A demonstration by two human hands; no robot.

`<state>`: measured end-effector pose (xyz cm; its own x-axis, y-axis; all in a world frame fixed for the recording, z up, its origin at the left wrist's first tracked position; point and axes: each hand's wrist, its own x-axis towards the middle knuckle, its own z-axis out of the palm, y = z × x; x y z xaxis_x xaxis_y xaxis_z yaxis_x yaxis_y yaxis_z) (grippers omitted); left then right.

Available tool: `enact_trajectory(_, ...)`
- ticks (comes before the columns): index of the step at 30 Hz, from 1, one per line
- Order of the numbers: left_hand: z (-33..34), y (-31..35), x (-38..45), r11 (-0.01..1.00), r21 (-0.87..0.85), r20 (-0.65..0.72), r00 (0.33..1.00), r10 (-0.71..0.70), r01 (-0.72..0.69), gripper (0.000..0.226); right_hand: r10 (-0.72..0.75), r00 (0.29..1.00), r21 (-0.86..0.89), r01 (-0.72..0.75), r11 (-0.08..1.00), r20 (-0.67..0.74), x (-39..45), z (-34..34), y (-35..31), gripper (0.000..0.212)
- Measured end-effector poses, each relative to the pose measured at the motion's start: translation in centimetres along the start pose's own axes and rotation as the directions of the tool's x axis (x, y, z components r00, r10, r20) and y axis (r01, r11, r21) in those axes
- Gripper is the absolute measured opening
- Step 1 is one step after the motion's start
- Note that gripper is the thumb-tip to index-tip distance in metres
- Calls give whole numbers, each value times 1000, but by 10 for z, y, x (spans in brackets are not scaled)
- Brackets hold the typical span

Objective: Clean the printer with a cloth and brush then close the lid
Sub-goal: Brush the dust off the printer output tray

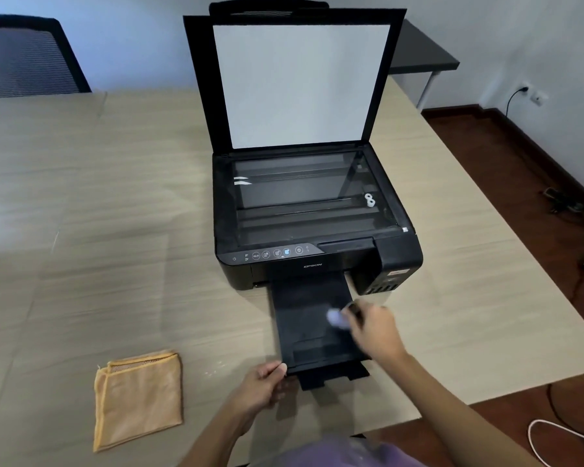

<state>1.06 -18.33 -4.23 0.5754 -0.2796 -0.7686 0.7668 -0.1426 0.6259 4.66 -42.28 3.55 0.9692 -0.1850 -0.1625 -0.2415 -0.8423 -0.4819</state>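
Black printer (304, 210) with lid (300, 85) raised, right hand (371, 326) clamped on a blurred brush (338, 318) over the output tray (312, 326), left hand (263, 385) pinching the tray's front corner, folded orange cloth (138, 397) on the table (98, 214)

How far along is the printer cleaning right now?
Mid-job. In hand: the right hand sweeps a blurred brush over the output tray while the left hand steadies its front corner. The orange cloth lies folded on the table; whether it was used is unclear. Left: the lid stands open.
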Motion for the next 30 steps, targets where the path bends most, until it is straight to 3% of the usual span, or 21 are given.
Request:
enact_trajectory(1,0,1,-1,1000,-4,-5,1000,-10,10,22,73,992,-7,-74,997,-105,10,-5,6,18)
enact_trajectory(2,1,2,-2,1000,-12,-6,1000,-12,12,20,97,990,5,-97,995,-106,15,-7,8,18)
enact_trajectory(4,1,3,-4,1000,-26,6,1000,3,-3,23,-75,992,20,73,997,103,9,0,-10,19)
enact_trajectory(5,2,4,-5,1000,-29,18,1000,13,-13,25,-155,953,44,148,988,259,0,7,-19,21)
enact_trajectory(6,3,5,-6,999,-28,23,1000,18,-18,26,-185,934,44,180,983,306,-2,10,-25,25)
enact_trajectory(8,5,8,-8,1000,-14,18,1000,20,-20,26,-31,994,66,24,998,105,17,4,-25,28)
enact_trajectory(10,5,10,-11,1000,-6,19,1000,21,-21,25,127,983,115,-112,987,-134,35,2,-28,26)
enact_trajectory(12,6,11,-13,1000,-1,18,1000,21,-21,26,-52,999,93,51,994,7,36,13,-55,28)
enact_trajectory(14,4,11,-14,999,24,5,999,38,-38,27,-244,931,64,236,970,273,23,36,-82,32)
enact_trajectory(15,5,13,-13,998,31,3,999,47,-47,26,-245,932,65,236,970,266,27,39,-86,30)
enact_trajectory(18,5,17,-15,998,43,19,999,40,-40,23,1,999,155,6,988,-48,50,28,-69,19)
enact_trajectory(19,7,18,-15,998,43,9,999,37,-37,24,-13,1000,159,16,987,-21,48,22,-63,19)
enact_trajectory(20,4,15,-17,999,30,-8,999,36,-35,25,-132,987,118,121,986,92,41,19,-61,19)
enact_trajectory(22,2,14,-18,998,19,-8,998,62,-62,25,-261,886,78,250,965,382,21,15,-54,19)
enact_trajectory(23,2,14,-19,998,19,-2,998,65,-65,24,-240,892,39,244,969,383,16,12,-44,18)
enact_trajectory(24,2,16,-17,998,19,-3,998,62,-62,24,-151,940,24,151,988,306,19,6,-29,18)
enact_trajectory(25,2,17,-18,998,17,-2,998,57,-56,23,-53,991,48,47,998,127,22,-3,-14,18)
enact_trajectory(26,2,18,-19,999,20,-2,999,47,-46,22,48,998,43,-47,998,-36,22,-8,0,20)
enact_trajectory(27,3,17,-18,999,25,-4,999,32,-32,20,90,990,37,-86,996,-105,16,-10,4,20)
enact_trajectory(28,3,16,-18,999,34,-7,1000,27,-27,18,48,997,31,-46,998,-61,6,-10,4,17)
enact_trajectory(30,1,17,-19,998,48,-3,1000,29,-29,18,-94,976,10,94,996,195,-16,0,-2,13)
